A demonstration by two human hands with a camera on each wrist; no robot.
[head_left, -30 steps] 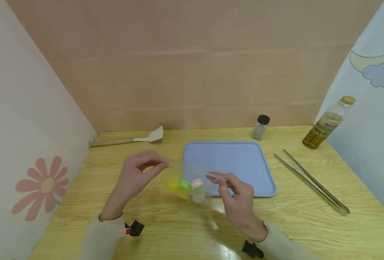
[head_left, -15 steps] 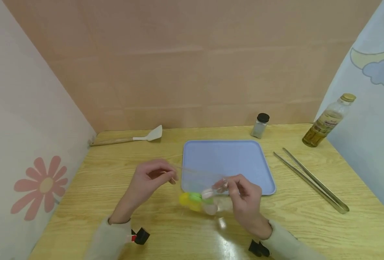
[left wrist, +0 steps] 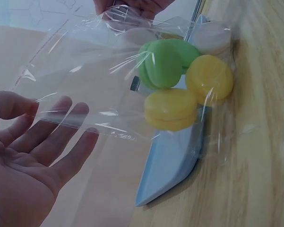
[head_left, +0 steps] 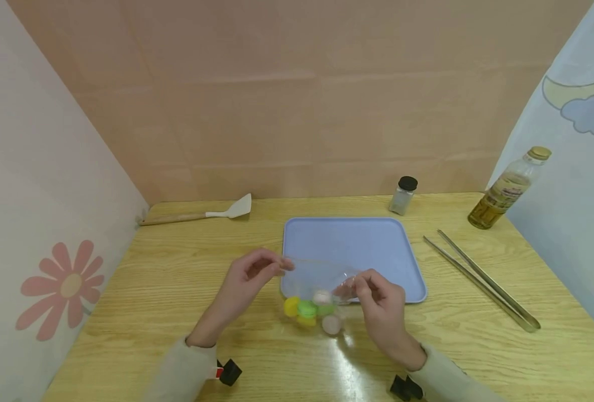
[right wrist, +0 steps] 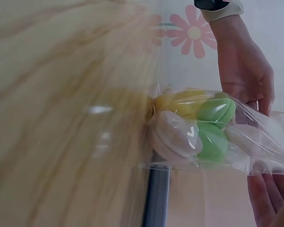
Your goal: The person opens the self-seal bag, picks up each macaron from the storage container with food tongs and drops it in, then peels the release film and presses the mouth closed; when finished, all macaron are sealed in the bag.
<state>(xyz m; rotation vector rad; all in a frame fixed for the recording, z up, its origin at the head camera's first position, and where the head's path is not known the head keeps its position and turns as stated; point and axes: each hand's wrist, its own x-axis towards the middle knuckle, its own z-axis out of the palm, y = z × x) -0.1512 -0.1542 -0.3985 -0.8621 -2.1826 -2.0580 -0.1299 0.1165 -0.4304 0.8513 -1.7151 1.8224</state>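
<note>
A clear plastic bag [left wrist: 90, 61] hangs between my two hands, low above the table near the tray's front edge. Inside its bottom lie several macarons: yellow ones [left wrist: 170, 109], green ones [left wrist: 159, 64] and pale pinkish-white ones [right wrist: 175, 136]. My left hand [head_left: 238, 287] pinches the left top edge of the bag between thumb and forefinger, with the other fingers spread behind the film. On the other side, my right hand [head_left: 383, 310] pinches the bunched right top corner. In the left wrist view, only part of my right hand [left wrist: 132, 7] shows.
A light blue tray [head_left: 347, 240] lies just behind the bag. Beyond it on the table are a spatula [head_left: 196, 215] at the left and a small black-lidded jar [head_left: 402, 196]. Metal tongs [head_left: 483, 282] and a bottle of yellowish liquid [head_left: 505, 192] stand out on the right.
Both hands have moved right and slightly nearer, with the bag of macarons between them. The left hand has come closer to the right, and the bag hangs lower in front of the tray.
</note>
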